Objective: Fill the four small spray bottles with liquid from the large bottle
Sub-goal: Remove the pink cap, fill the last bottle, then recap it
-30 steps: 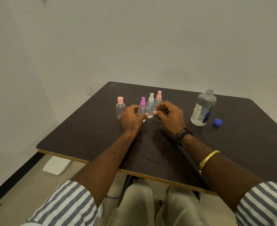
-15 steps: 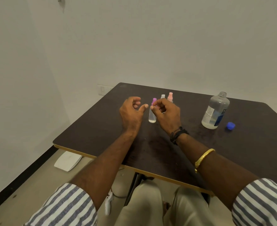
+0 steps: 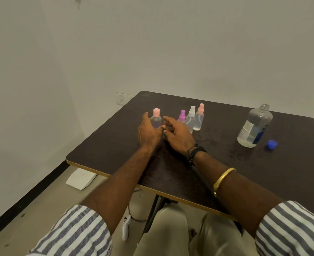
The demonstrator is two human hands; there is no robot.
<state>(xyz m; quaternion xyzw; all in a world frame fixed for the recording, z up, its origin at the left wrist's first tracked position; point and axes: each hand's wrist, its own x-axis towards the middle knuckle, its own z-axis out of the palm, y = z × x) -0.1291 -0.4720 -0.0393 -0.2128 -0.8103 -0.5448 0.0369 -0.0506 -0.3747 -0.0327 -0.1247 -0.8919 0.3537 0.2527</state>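
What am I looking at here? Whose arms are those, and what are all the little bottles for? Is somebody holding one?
There is no machine here. A person is wearing a camera on their head, so you see what they see: their own two arms reaching out over a dark table.

The left hand and the right hand are both open and close together. Neither one is gripping anything. The left hand is right beside a small bottle with a flat pink cap, so it may pick that one up next.

Further right stand three little spray bottles in a bunch: a purple-topped one, a white-topped one and a pink-topped one.

On the far right is the large bottle with clear liquid inside. Its top is off, and the blue cap lies next to it.
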